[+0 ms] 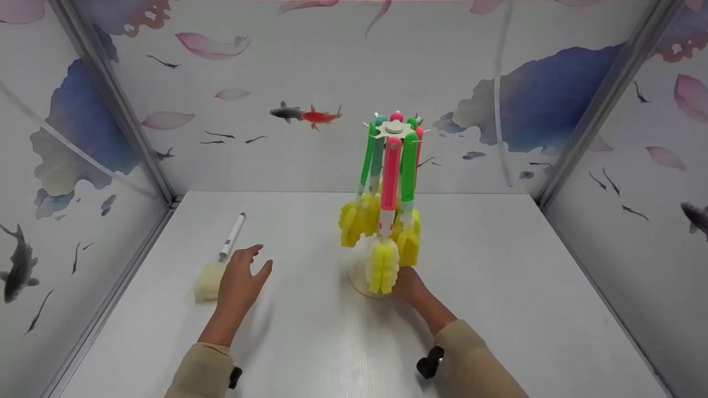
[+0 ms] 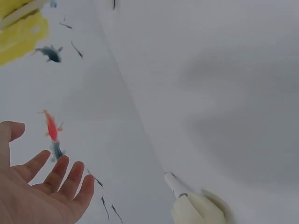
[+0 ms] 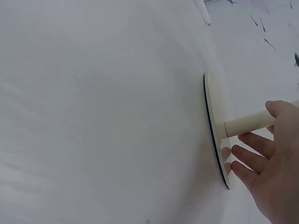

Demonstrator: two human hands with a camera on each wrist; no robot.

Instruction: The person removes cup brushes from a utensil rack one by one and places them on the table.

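Observation:
A cream stand with a round base [image 3: 216, 121] and a slim pole [image 3: 247, 124] is at the middle of the table. My right hand [image 1: 412, 284] holds the pole low down, thumb on one side and fingers on the other [image 3: 275, 158]. Several sponge brushes hang from the stand's white top [image 1: 394, 130], with pink, green and teal handles [image 1: 390, 177] and yellow heads [image 1: 383, 268]. My left hand [image 1: 240, 282], fingers spread and holding nothing [image 2: 51, 191], hovers beside a white-handled brush [image 1: 232, 237] with a cream head [image 2: 196, 210], which lies on the table.
The white table [image 1: 310, 342] is boxed in by printed panels [image 1: 310, 66] at the back and both sides. Grey metal posts [image 1: 119, 105] stand at the back corners. Small black devices [image 1: 430, 362] sit at both wrists.

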